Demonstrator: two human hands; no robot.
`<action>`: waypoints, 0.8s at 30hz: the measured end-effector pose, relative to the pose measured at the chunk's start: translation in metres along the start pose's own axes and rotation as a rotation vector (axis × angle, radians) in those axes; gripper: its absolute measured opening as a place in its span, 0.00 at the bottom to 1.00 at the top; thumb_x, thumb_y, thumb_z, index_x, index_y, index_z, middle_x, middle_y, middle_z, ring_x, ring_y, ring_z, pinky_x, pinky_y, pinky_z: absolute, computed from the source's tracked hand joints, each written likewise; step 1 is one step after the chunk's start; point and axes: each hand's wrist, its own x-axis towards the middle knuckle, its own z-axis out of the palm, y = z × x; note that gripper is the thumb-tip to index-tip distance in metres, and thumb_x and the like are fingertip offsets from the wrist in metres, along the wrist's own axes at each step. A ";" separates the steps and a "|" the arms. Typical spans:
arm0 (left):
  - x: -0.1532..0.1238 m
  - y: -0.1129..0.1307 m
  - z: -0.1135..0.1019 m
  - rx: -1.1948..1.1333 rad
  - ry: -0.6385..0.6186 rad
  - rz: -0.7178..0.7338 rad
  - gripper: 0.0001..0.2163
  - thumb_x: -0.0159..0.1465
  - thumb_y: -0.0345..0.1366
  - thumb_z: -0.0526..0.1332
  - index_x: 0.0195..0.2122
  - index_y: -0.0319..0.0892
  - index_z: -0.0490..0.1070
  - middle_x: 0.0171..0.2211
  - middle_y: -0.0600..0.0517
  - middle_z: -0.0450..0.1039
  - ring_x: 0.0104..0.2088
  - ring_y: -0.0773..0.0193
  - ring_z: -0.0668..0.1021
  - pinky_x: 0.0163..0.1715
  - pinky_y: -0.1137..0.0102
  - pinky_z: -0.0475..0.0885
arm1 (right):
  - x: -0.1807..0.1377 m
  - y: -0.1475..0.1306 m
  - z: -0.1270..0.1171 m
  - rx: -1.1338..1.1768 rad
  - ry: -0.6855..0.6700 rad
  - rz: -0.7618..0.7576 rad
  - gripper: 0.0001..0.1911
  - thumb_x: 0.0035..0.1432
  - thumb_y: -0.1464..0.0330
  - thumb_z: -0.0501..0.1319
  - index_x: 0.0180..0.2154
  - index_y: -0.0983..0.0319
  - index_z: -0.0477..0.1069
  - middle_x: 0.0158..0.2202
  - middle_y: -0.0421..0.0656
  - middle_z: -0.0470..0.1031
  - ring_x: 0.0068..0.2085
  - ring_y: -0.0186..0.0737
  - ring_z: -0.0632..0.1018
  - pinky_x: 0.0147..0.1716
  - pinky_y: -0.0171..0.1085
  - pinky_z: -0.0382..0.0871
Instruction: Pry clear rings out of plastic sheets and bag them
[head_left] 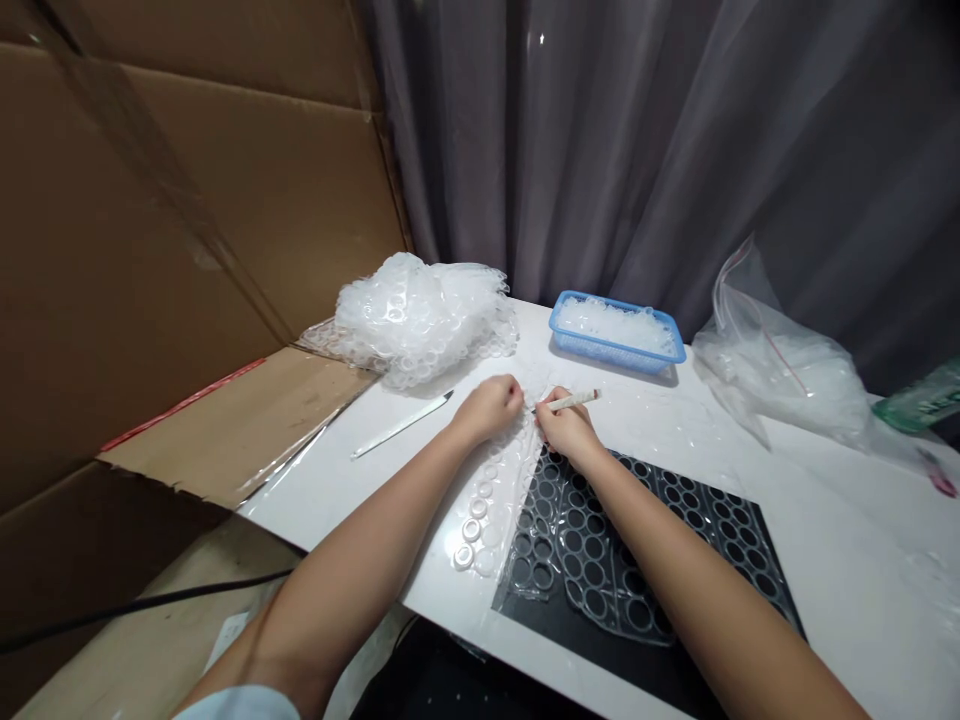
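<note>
My left hand (pixel 491 405) is closed, its fingers pinching the far edge of a clear plastic sheet of round rings (pixel 495 500) that lies across the white table. My right hand (pixel 566 425) is closed around a thin pale stick-like tool (pixel 574 401), its tip pointing left at the same sheet edge. The two hands nearly touch. Under my right forearm lies a black mat (pixel 720 530) covered by another clear sheet with round cut-outs (pixel 592 560).
A heap of clear ring sheets (pixel 420 315) sits at the back left. A blue basket (pixel 615 330) of clear pieces stands behind the hands. A clear zip bag (pixel 780 375) lies right. A white strip (pixel 405 423) lies left. Cardboard (pixel 187 250) walls the left side.
</note>
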 end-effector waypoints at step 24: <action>0.009 0.001 0.013 -0.098 -0.006 0.011 0.08 0.62 0.33 0.50 0.34 0.39 0.68 0.32 0.48 0.70 0.34 0.62 0.73 0.35 0.70 0.66 | 0.014 0.000 -0.002 0.040 0.042 0.004 0.05 0.55 0.67 0.53 0.28 0.59 0.58 0.23 0.37 0.72 0.17 0.30 0.68 0.18 0.31 0.61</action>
